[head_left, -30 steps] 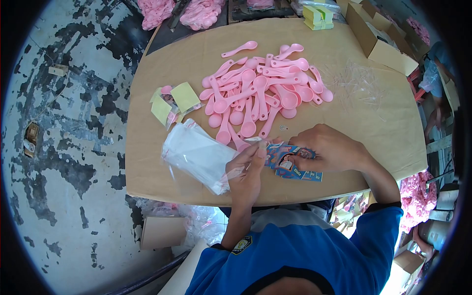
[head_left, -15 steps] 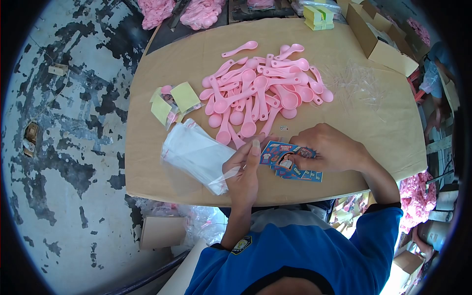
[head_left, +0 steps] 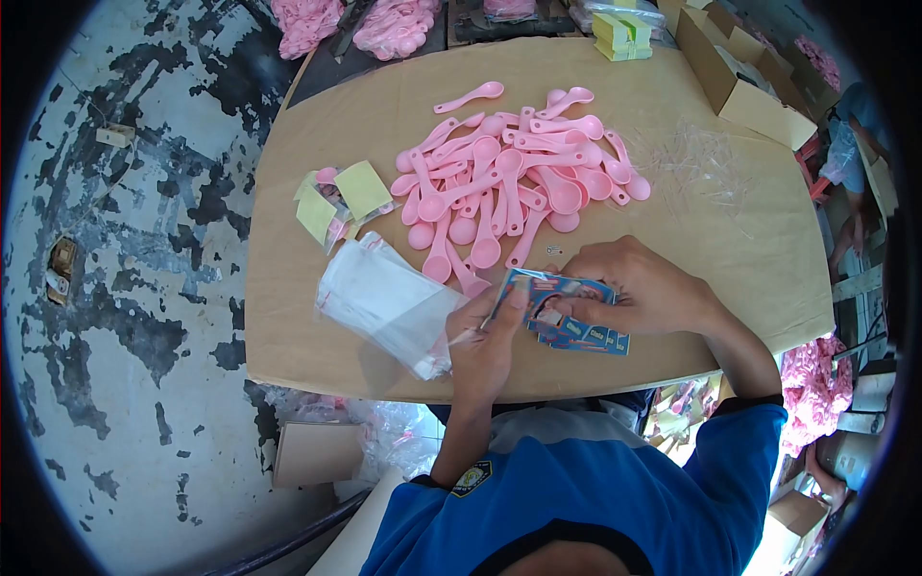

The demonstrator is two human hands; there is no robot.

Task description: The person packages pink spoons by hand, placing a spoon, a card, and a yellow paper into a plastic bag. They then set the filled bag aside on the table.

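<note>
Right hand [head_left: 639, 288] pinches the top card [head_left: 540, 286] by its right edge, tilted off the stack [head_left: 586, 336] near the table [head_left: 759, 278] front, left hand [head_left: 485, 346] pinching a clear bag [head_left: 384, 302] beside it; card judged light, thin, flexible, slick.

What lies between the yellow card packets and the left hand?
In the head view, a stack of clear plastic bags lies there, reaching the left hand.
</note>
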